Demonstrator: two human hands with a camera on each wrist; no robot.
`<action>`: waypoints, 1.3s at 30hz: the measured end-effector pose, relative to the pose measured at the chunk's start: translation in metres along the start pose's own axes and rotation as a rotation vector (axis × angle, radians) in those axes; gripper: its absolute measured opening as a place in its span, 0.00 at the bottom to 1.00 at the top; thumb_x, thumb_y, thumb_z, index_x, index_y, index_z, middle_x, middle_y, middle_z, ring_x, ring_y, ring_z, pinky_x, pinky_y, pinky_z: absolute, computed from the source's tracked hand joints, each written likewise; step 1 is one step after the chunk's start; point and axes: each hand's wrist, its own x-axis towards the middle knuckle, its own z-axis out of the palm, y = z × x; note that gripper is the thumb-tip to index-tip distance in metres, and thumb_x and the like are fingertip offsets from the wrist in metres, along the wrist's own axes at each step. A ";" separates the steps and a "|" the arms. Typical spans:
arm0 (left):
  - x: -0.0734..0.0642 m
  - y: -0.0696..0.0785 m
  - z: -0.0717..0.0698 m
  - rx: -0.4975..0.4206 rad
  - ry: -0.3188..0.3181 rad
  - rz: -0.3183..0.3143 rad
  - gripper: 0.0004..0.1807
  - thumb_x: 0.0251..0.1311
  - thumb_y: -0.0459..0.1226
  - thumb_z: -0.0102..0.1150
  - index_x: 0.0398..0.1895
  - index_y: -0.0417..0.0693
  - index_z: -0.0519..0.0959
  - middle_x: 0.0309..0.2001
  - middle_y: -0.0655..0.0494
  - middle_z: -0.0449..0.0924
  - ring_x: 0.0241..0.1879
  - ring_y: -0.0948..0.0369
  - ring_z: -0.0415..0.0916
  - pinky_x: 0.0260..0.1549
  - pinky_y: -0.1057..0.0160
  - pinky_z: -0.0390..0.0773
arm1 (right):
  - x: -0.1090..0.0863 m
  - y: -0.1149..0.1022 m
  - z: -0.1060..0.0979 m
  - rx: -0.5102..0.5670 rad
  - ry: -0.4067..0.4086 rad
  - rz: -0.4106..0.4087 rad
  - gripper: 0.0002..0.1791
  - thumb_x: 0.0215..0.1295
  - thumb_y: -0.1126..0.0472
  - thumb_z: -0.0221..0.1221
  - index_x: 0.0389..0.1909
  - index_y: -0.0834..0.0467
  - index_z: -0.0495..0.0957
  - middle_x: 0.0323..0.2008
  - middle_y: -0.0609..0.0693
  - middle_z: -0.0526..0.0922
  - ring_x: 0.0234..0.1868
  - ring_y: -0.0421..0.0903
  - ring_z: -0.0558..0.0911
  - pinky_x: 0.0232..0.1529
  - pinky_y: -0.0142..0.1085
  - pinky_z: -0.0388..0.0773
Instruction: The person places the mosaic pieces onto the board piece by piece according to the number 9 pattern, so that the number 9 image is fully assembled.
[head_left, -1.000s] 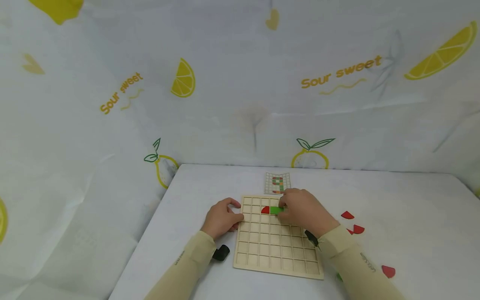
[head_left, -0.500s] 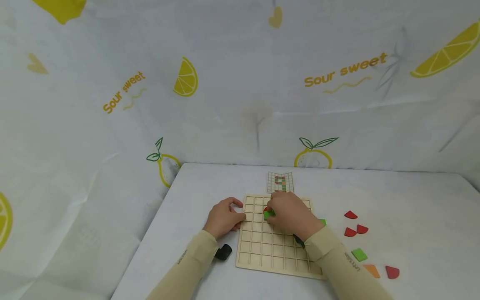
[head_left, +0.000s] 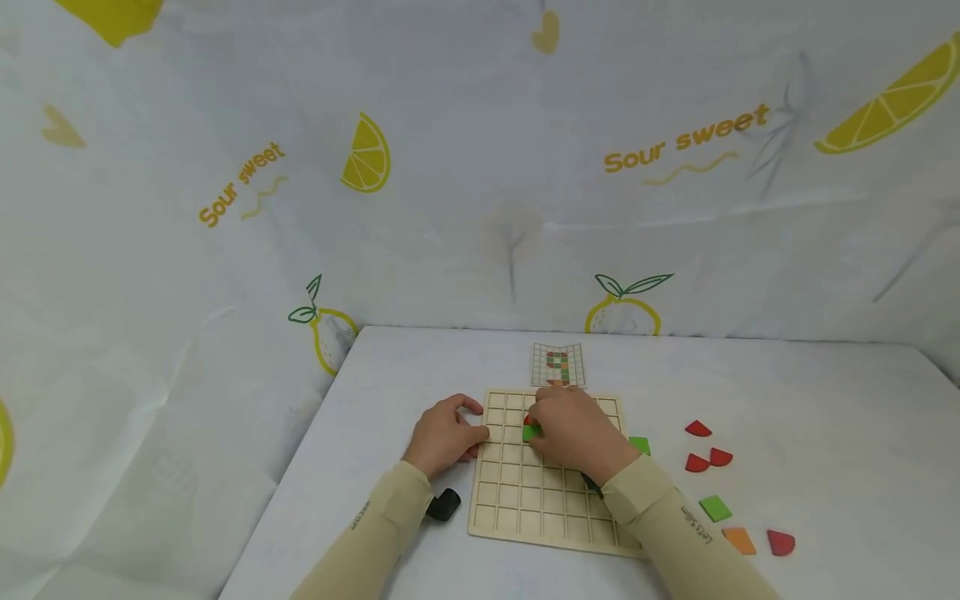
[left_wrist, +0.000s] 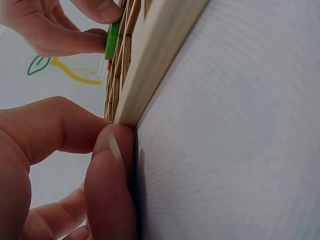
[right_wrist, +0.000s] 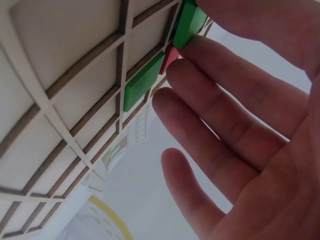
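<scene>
In the head view a wooden grid board (head_left: 528, 477) lies on the table. My left hand (head_left: 441, 433) rests at its left edge, thumb and index fingertip touching the side; the left wrist view shows these fingertips (left_wrist: 111, 137) right at the wooden edge. My right hand (head_left: 579, 429) reaches over the board's upper part and pinches a green square tile (head_left: 531, 432) between thumb and index finger. This tile sits just below a red quarter-round tile (right_wrist: 169, 59). Another green square tile (right_wrist: 144, 82) lies in the grid beside the red one, hidden by my hand from the head view.
A pattern card (head_left: 572, 367) with a coloured grid lies behind the board. Right of the board are several red quarter-round pieces (head_left: 698, 428), green squares (head_left: 716, 507) and an orange piece (head_left: 740, 540). A black device (head_left: 444, 505) is at my left wrist.
My right hand has moved left across the board, bringing a green tile to below the red one. Loose pieces that my right sleeve covered now show. My left hand stays in place.
</scene>
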 end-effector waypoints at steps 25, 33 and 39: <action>0.001 0.000 -0.001 0.010 0.001 0.008 0.16 0.62 0.40 0.73 0.52 0.53 0.83 0.26 0.56 0.85 0.21 0.61 0.82 0.23 0.64 0.79 | 0.001 -0.001 -0.001 -0.036 -0.012 0.003 0.07 0.61 0.57 0.76 0.28 0.51 0.87 0.28 0.42 0.78 0.38 0.45 0.84 0.63 0.56 0.81; 0.000 0.002 -0.001 0.001 -0.001 0.005 0.16 0.61 0.41 0.73 0.52 0.53 0.83 0.26 0.56 0.85 0.21 0.61 0.82 0.24 0.64 0.79 | 0.000 -0.001 -0.002 -0.039 -0.002 -0.012 0.07 0.61 0.58 0.75 0.26 0.50 0.86 0.28 0.42 0.77 0.37 0.45 0.83 0.62 0.56 0.81; 0.000 0.001 -0.001 -0.003 0.003 0.000 0.17 0.61 0.40 0.73 0.52 0.52 0.83 0.27 0.55 0.85 0.21 0.61 0.83 0.24 0.64 0.80 | -0.003 0.005 -0.006 -0.031 0.025 -0.015 0.05 0.62 0.56 0.75 0.31 0.52 0.90 0.29 0.42 0.79 0.34 0.43 0.81 0.51 0.50 0.83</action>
